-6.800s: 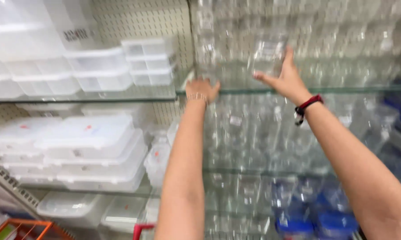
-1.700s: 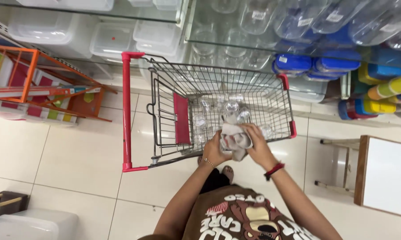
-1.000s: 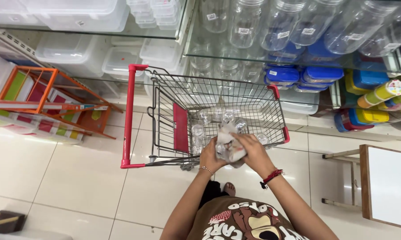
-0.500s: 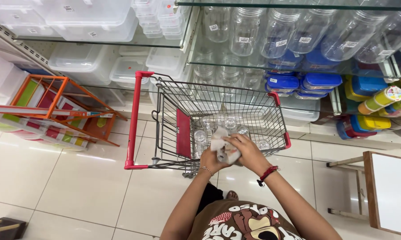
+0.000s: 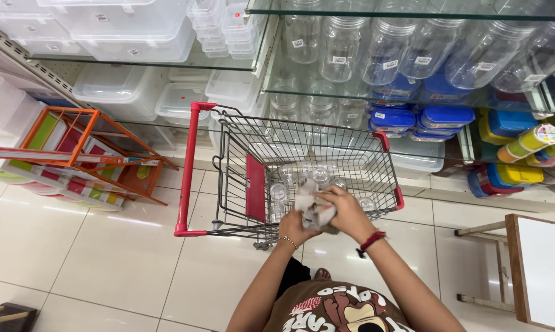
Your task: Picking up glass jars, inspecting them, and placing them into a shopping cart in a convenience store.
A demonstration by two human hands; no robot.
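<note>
clear glass, what looks like a jar (image 5: 314, 209), sits gripped between both hands at the cart's near rim, about six o'clock of the basket, though glare blurs its shape. since a second ago the left hand (image 5: 299, 222) and right hand (image 5: 345, 212) have stayed closed around it, shifting slightly left over the red wire cart (image 5: 228, 184). more jars (image 5: 302, 178) lie at twelve o'clock.

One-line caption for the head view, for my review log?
Both hands, left hand and right hand, hold a clear jar over a red wire cart beside glass shelves of jars.
</note>
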